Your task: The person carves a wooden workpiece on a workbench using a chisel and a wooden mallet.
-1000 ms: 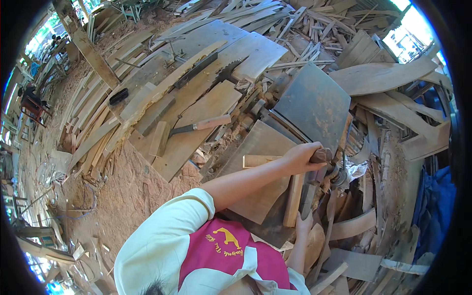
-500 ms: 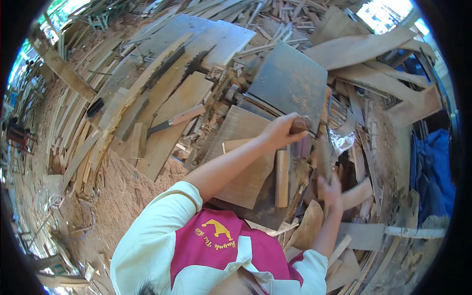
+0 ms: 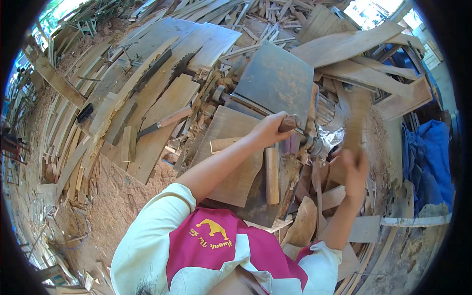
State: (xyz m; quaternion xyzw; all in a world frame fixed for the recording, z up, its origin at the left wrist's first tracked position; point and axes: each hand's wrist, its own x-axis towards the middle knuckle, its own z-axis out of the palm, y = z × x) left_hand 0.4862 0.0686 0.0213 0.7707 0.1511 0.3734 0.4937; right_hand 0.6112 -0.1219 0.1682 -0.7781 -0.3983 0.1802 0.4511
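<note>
My left hand (image 3: 268,130) is wrapped round a brown wooden handle (image 3: 290,123), just by the near edge of a blue-grey metal plate (image 3: 276,81). Whatever the handle belongs to is mostly hidden. Off to the right, my right hand (image 3: 355,166) is closed on a piece of wood (image 3: 356,120), smeared by motion and pointing away from me. It is apart from the handle. Under my left forearm lies a flat brown board (image 3: 233,169) with a small wood block (image 3: 223,144) on it. A short wooden bar (image 3: 272,176) lies beside the board.
On the left, a knife-like tool with a wooden handle (image 3: 174,117) rests on planks near an upright wood block (image 3: 129,143). A toothed saw blade (image 3: 182,66) lies farther back. Curved boards (image 3: 344,45) are piled at the far right, above a blue cloth (image 3: 428,164).
My right hand has swung right and slightly away from me with the piece of wood, parting from my left hand. My left hand keeps its hold on the handle. The view has shifted slightly.
</note>
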